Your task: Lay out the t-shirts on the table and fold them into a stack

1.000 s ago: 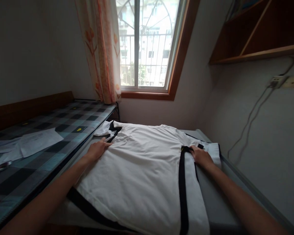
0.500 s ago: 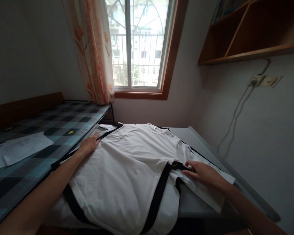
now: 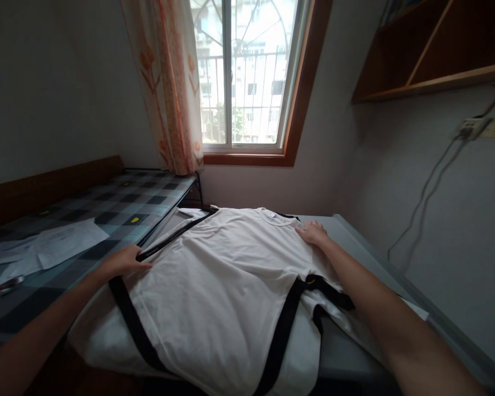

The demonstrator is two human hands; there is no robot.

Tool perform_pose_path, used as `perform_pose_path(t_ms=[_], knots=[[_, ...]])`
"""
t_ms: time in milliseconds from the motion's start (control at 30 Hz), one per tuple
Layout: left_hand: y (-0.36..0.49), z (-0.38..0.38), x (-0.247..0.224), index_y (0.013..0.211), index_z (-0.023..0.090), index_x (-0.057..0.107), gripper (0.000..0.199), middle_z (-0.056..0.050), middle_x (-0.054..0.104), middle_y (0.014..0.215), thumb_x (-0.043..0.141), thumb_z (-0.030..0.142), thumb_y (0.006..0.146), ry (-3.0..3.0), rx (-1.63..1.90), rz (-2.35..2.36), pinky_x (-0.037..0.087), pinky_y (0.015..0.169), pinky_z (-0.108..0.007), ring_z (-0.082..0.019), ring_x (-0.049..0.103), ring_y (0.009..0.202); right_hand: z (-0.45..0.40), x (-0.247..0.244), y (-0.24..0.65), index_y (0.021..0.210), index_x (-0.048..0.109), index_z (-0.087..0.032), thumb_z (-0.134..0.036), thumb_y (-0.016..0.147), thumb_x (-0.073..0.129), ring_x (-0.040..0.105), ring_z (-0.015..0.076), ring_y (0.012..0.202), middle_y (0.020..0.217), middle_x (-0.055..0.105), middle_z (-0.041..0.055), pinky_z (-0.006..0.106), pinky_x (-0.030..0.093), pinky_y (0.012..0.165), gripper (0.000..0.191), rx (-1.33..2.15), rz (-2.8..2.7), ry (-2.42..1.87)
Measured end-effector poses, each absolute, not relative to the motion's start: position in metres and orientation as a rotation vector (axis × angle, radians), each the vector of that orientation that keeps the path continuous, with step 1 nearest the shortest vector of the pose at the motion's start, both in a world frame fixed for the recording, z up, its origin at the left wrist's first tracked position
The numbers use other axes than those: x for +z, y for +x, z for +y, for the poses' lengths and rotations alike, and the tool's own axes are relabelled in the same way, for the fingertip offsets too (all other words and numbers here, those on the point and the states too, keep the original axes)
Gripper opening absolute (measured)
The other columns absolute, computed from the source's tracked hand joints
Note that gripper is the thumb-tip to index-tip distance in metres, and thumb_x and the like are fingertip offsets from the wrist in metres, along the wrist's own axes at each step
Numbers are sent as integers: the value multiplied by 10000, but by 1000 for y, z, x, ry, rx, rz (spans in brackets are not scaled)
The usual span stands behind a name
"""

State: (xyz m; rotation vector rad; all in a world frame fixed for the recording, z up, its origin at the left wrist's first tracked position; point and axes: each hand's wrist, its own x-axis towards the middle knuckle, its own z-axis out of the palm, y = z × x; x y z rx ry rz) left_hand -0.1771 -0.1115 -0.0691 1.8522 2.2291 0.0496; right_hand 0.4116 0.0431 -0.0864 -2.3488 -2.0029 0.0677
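Note:
A white T-shirt (image 3: 218, 286) with black stripes lies spread out, its collar at the far end. My left hand (image 3: 124, 261) is closed on the black-trimmed edge of the left sleeve, thumb below and fingers above. At the right shoulder, beside the collar, my right hand (image 3: 313, 234) rests on the fabric with its fingers stretched out. My right forearm passes over the right sleeve and hides part of it. The black band (image 3: 330, 291) of that sleeve shows left of the forearm.
Beneath the shirt is a grey tabletop (image 3: 350, 335). A checked mattress (image 3: 78, 206) on the left bears white papers (image 3: 70, 242). Ahead are a curtain (image 3: 175, 99) and a window (image 3: 251, 77). On the right wall hang a wooden shelf (image 3: 429, 88) and a cable (image 3: 423, 192).
My right hand has left the right sleeve's black band and reached forward to the shoulder. My left hand has moved back and outward along the left sleeve. The view has turned slightly left.

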Motion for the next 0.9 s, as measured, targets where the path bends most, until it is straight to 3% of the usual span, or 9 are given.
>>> perform_pose_path(t_ms=[100, 267, 400, 567, 700, 900], knots=[[-165, -123, -69, 1098, 174, 673, 517, -130, 701, 1113, 599, 493, 699, 1901, -62, 2356, 487, 836, -394, -348, 638, 1048, 45, -93, 405, 1292, 547, -145, -461, 944, 402, 504, 332, 1223, 1317, 530, 198, 453, 399, 967, 492, 55, -2005, -2333], [-148, -129, -66, 1215, 184, 622, 474, -169, 677, 1172, 480, 410, 823, 1944, -169, 2478, 409, 927, -499, -383, 595, 1129, 42, -98, 407, 1286, 547, -142, -278, 955, 359, 551, 304, 1162, 1255, 571, 196, 457, 394, 959, 403, 2, -1988, -2282], [-145, -114, -71, 1194, 210, 627, 404, -153, 696, 1114, 467, 346, 848, 1969, -116, 2546, 384, 915, -490, -367, 611, 1088, 37, -100, 430, 1219, 602, -129, -277, 960, 331, 569, 313, 1139, 1217, 590, 208, 454, 409, 929, 402, -32, -1972, -2308], [-110, -63, -85, 1031, 185, 669, 295, -137, 706, 906, 459, 159, 825, 2189, 27, 2623, 365, 875, -467, -330, 612, 989, 10, -104, 487, 1156, 627, -116, -290, 958, 336, 605, 314, 1082, 1166, 618, 206, 415, 436, 855, 393, -64, -1859, -2459], [-63, -12, -92, 1003, 158, 659, 324, -145, 696, 962, 397, 65, 838, 2362, 128, 2575, 335, 900, -479, -318, 567, 1019, -34, -109, 522, 1143, 611, -97, -249, 974, 297, 605, 308, 1067, 1132, 621, 204, 409, 422, 845, 388, -207, -1846, -2513], [-33, 47, -82, 1004, 125, 662, 357, -168, 693, 958, 334, 55, 881, 2377, 296, 2630, 306, 917, -521, -340, 537, 1038, -93, -123, 533, 1044, 607, -101, -240, 981, 313, 628, 285, 972, 1024, 623, 175, 367, 418, 778, 332, -266, -1902, -2495]])
